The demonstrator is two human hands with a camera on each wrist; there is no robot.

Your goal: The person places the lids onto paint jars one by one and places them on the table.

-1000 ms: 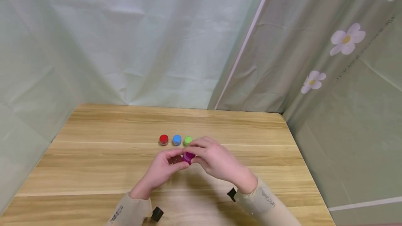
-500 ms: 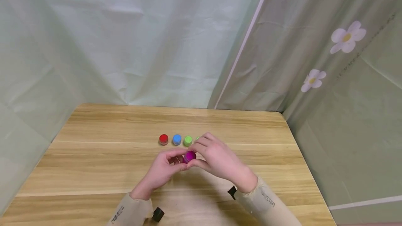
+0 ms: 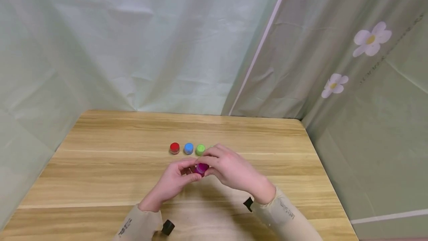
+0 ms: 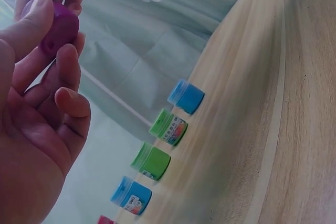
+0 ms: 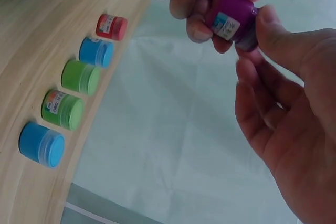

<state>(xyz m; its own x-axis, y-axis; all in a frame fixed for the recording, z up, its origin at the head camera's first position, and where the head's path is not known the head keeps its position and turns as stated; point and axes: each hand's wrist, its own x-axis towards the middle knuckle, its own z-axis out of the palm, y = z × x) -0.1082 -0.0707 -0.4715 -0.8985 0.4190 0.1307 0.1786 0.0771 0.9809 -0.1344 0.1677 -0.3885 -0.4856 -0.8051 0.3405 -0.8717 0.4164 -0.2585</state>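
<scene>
A small purple paint jar (image 3: 201, 168) is held above the table between both hands. My left hand (image 3: 172, 181) grips its body (image 4: 64, 27) between thumb and fingers. From the other side, my right hand (image 3: 230, 168) pinches the jar's lid end (image 5: 247, 39) with thumb and fingertips. A label shows on the purple side in the right wrist view. Beyond the hands stands a row of similar jars: red (image 3: 174, 148), blue (image 3: 188, 148), green (image 3: 200, 150), a second green (image 5: 63, 109) and another blue (image 5: 42, 145). In the head view, my right hand mostly hides the row's right end.
The light wood table (image 3: 100, 174) reaches back to a pale green curtain (image 3: 167, 47). A grey-green curtain with white flowers (image 3: 372, 39) hangs on the right. Black wrist straps or mounts (image 3: 168, 227) show by both sleeves.
My right fingers lifted and shifted round the purple lid, baring its top half a second ago, and now cover it partly again. My left hand stays nearly still. The row of jars has not moved.
</scene>
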